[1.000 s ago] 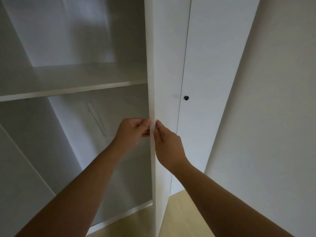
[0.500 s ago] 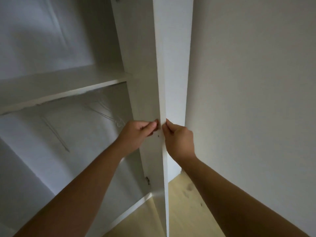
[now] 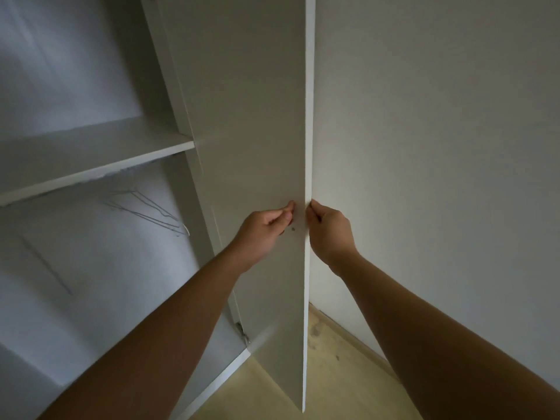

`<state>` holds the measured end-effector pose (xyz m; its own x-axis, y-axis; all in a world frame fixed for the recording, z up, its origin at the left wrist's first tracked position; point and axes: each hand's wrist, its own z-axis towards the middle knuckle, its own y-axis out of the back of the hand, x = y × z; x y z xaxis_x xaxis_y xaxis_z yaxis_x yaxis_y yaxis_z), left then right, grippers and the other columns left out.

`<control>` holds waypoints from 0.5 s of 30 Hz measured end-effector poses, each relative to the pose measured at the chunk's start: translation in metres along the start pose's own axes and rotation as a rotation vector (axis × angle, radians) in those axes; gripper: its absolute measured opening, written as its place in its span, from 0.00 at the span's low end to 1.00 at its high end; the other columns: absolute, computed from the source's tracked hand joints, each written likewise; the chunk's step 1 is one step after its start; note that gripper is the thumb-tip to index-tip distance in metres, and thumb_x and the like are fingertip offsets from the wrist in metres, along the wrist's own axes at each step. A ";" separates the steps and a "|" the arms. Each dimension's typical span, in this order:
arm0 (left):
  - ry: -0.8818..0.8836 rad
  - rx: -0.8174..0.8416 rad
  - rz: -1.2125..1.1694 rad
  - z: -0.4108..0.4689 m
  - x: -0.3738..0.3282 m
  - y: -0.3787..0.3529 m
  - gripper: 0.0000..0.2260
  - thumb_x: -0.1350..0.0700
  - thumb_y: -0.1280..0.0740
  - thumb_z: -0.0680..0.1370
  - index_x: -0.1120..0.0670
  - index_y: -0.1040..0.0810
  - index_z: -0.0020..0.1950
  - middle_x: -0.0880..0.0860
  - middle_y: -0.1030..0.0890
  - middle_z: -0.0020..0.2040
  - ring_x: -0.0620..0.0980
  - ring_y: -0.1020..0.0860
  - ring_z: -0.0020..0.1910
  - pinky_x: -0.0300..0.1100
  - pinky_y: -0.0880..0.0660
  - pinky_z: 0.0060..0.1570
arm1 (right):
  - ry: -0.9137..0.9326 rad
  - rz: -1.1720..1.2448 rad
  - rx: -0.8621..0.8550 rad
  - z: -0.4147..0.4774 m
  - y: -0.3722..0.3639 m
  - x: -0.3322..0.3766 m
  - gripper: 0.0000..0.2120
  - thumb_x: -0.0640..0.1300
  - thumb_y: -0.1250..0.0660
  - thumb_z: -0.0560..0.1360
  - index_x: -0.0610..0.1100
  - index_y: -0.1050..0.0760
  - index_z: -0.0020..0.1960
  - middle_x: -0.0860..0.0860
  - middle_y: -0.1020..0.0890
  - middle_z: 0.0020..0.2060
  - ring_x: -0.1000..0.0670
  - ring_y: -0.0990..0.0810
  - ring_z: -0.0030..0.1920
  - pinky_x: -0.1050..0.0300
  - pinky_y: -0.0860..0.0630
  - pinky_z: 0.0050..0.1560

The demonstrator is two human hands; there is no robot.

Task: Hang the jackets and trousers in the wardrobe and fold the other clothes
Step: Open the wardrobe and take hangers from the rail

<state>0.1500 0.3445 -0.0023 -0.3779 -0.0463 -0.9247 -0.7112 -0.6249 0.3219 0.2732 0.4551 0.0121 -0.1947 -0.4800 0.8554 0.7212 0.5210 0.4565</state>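
Two hands meet at the open wardrobe door (image 3: 251,116) — the left hand (image 3: 266,231), fingers curled, touches its inner face, the right hand (image 3: 328,228) grips its edge. Inside, wire hangers (image 3: 151,215) hang beneath the shelf (image 3: 91,153).

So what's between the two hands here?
The free edge of the door, in the head view: left hand at its inner face, right hand curled round from the outer side.
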 end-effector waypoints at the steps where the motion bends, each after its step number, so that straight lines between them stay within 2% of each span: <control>1: 0.001 0.002 0.000 0.003 0.000 -0.003 0.21 0.44 0.36 0.82 0.50 0.26 0.73 0.43 0.21 0.67 0.41 0.22 0.65 0.51 0.29 0.71 | -0.004 -0.010 0.005 0.002 0.002 0.000 0.16 0.47 0.45 0.85 0.38 0.23 0.52 0.41 0.20 0.39 0.44 0.26 0.37 0.50 0.26 0.43; 3: 0.005 0.000 0.007 0.008 -0.001 -0.007 0.24 0.40 0.36 0.79 0.49 0.25 0.73 0.43 0.20 0.66 0.41 0.22 0.65 0.50 0.29 0.71 | -0.011 -0.036 0.013 0.005 0.006 0.000 0.16 0.46 0.46 0.86 0.37 0.24 0.53 0.40 0.19 0.42 0.38 0.22 0.44 0.46 0.24 0.47; 5: 0.013 0.001 0.002 0.013 -0.002 -0.011 0.27 0.37 0.37 0.77 0.47 0.25 0.73 0.43 0.20 0.66 0.41 0.23 0.65 0.50 0.29 0.71 | -0.026 -0.064 0.018 0.008 0.008 0.001 0.16 0.45 0.47 0.85 0.36 0.25 0.53 0.39 0.18 0.44 0.37 0.22 0.47 0.45 0.23 0.49; 8: 0.032 0.021 -0.032 0.017 -0.002 -0.015 0.25 0.38 0.38 0.78 0.47 0.26 0.73 0.43 0.21 0.67 0.41 0.23 0.66 0.50 0.30 0.72 | -0.050 -0.078 0.016 0.011 0.010 0.003 0.15 0.45 0.48 0.85 0.37 0.27 0.51 0.41 0.19 0.43 0.42 0.25 0.42 0.48 0.25 0.47; 11: 0.053 0.026 -0.097 0.022 -0.003 -0.018 0.21 0.41 0.36 0.82 0.48 0.24 0.72 0.42 0.20 0.65 0.40 0.22 0.65 0.48 0.29 0.71 | -0.098 -0.065 0.024 0.014 0.011 0.005 0.15 0.46 0.50 0.85 0.39 0.28 0.50 0.45 0.20 0.42 0.46 0.25 0.41 0.51 0.27 0.45; 13: 0.069 0.024 -0.142 0.025 -0.005 -0.018 0.20 0.44 0.36 0.83 0.51 0.24 0.72 0.44 0.19 0.64 0.41 0.21 0.64 0.47 0.29 0.71 | -0.118 -0.065 0.048 0.015 0.012 0.006 0.16 0.47 0.50 0.86 0.40 0.27 0.54 0.46 0.19 0.46 0.44 0.22 0.46 0.50 0.25 0.49; 15: 0.066 0.035 -0.167 0.025 -0.007 -0.016 0.18 0.48 0.37 0.84 0.52 0.24 0.73 0.45 0.19 0.65 0.42 0.21 0.64 0.46 0.29 0.71 | -0.128 -0.063 0.064 0.011 0.012 0.007 0.18 0.48 0.51 0.86 0.42 0.26 0.63 0.44 0.18 0.56 0.42 0.21 0.55 0.49 0.26 0.58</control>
<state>0.1492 0.3743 0.0039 -0.2139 0.0036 -0.9768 -0.7816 -0.6005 0.1689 0.2732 0.4656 0.0264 -0.3247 -0.4213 0.8468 0.6619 0.5383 0.5216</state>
